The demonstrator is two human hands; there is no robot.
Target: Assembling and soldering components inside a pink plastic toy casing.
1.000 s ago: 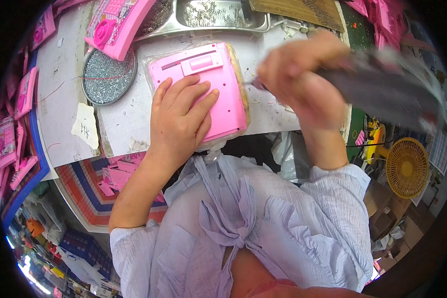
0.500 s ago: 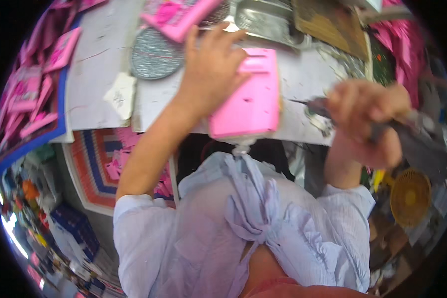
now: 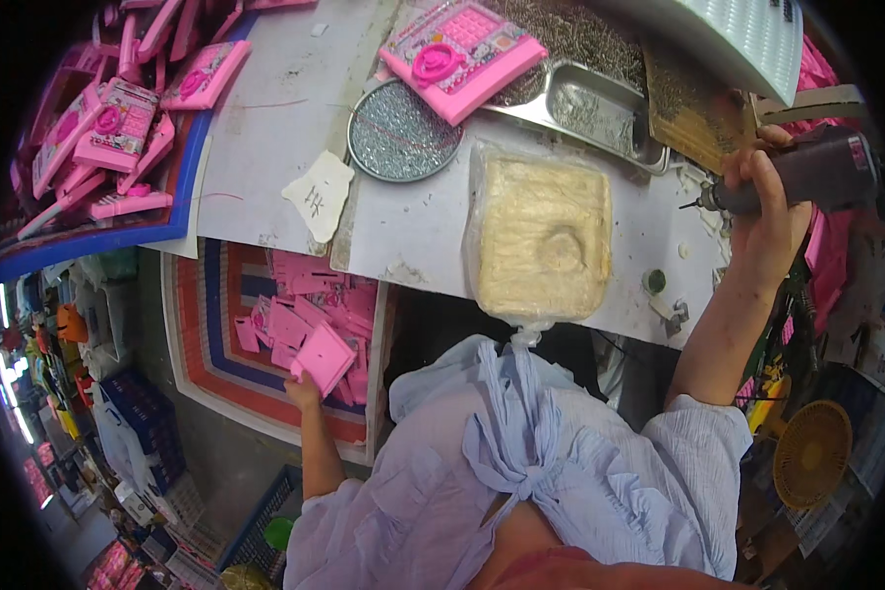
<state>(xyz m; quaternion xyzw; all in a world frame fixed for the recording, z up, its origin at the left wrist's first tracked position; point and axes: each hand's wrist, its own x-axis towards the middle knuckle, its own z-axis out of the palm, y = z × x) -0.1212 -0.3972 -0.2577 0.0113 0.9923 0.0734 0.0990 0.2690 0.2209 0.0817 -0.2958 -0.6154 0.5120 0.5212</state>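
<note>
My left hand (image 3: 305,388) grips one end of a pink plastic toy case (image 3: 324,361), its plain side facing up. The case is over a striped-lined box (image 3: 192,324) that holds several similar pink cases (image 3: 290,324). My fingers are partly hidden under it. Out to the right, my right hand (image 3: 769,211) is wrapped around a dark electric screwdriver (image 3: 801,175), its thin bit pointing left. Between my hands, a cream padded block (image 3: 541,231) in clear plastic lies bare at the table's front edge.
A round dish of small screws (image 3: 405,131) sits behind the block, next to a pink toy with a dial (image 3: 462,54). A metal tray (image 3: 605,108) holds more small parts. Several pink toys (image 3: 118,123) fill a blue-edged container at left. A yellow fan (image 3: 812,454) stands lower right.
The pink case has left the padded block; my left hand has carried it down and left to the box. My right hand with the screwdriver has moved farther right.
</note>
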